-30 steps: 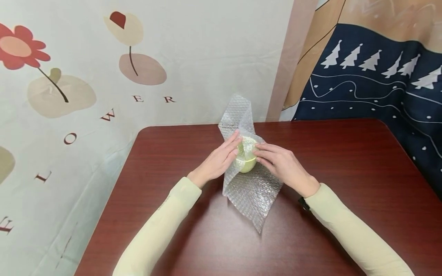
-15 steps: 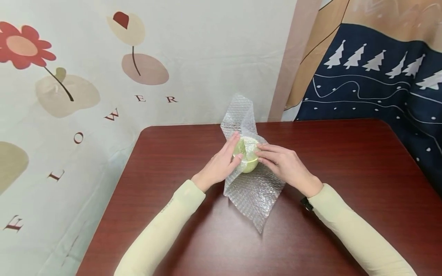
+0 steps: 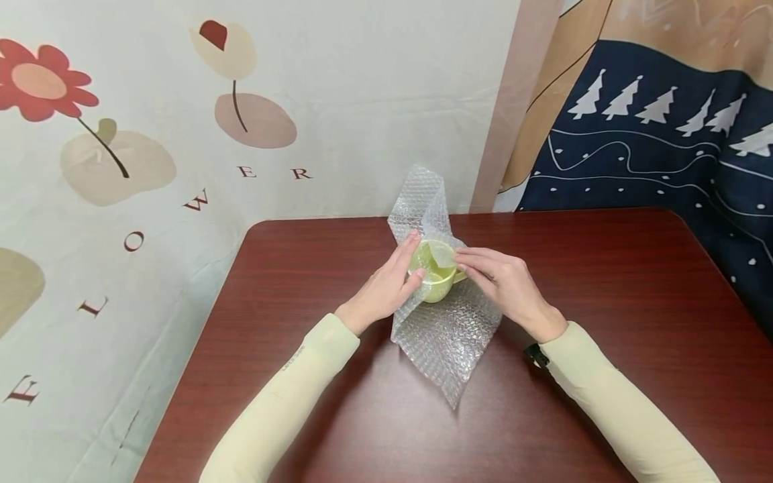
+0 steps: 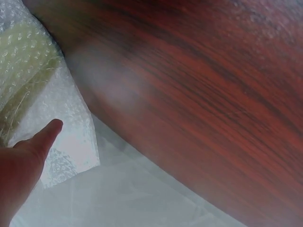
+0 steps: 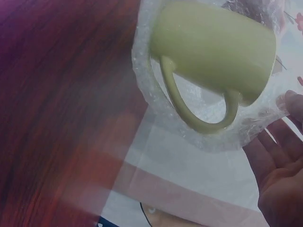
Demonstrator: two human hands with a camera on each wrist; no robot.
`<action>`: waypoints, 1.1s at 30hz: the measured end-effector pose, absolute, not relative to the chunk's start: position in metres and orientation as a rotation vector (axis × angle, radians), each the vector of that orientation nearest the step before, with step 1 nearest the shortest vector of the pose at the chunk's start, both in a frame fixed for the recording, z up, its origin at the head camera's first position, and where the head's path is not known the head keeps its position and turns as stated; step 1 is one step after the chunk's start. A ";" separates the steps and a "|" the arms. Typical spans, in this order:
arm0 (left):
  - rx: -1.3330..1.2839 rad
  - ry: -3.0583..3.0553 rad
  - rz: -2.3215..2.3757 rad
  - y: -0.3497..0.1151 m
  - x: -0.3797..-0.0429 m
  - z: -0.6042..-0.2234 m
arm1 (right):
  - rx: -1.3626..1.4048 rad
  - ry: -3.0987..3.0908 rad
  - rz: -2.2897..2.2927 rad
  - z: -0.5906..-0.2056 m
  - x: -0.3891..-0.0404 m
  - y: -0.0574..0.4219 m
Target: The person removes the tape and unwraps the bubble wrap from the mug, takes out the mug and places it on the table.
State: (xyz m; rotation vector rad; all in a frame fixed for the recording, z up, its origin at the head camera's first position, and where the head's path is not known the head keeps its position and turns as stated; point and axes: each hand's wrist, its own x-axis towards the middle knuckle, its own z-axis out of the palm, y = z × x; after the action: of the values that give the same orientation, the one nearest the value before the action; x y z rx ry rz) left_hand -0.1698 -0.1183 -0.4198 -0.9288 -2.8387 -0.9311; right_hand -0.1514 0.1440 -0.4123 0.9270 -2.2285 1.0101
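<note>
A pale green mug (image 3: 439, 293) stands upright on a sheet of bubble wrap (image 3: 449, 332). Its handle (image 5: 206, 127) faces right, bare of wrap in the right wrist view. My left hand (image 3: 382, 290) lies against the mug's left side with fingers extended, pressing a layer of wrap to it. In the left wrist view, one digit of the left hand (image 4: 28, 165) points along the wrap. With thumb and fingertips my right hand (image 3: 510, 285) pinches an edge of the wrap at the right of the mug's rim.
The dark red wooden table (image 3: 314, 255) extends on both sides. One end of the wrap reaches up past its far edge, and a pointed corner lies toward the near side. Behind hangs a pale flower-print cloth (image 3: 362, 100), with a navy tree-print cloth (image 3: 640, 154) at right.
My right hand has drawn slightly right with the wrap edge, baring more of the mug's opening and its handle. The left hand's thumb has spread from its fingers since the first frame.
</note>
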 end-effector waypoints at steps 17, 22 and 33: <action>-0.953 -2.811 -0.921 -0.119 -0.172 -0.422 | 0.650 -2.214 0.919 -0.406 -0.151 0.158; -0.954 -2.811 -0.925 -0.120 -0.173 -0.423 | 0.605 -2.231 0.880 -0.403 -0.152 0.165; -0.950 -2.816 -0.918 -0.120 -0.174 -0.425 | 0.436 -2.320 0.873 -0.401 -0.155 0.182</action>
State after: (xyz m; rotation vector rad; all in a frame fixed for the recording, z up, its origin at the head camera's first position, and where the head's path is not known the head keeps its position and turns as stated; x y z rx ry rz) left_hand -0.1741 -0.1205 -0.4246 -0.9503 -2.8156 -0.9181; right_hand -0.1547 0.1824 -0.4005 0.4362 -2.3197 0.8727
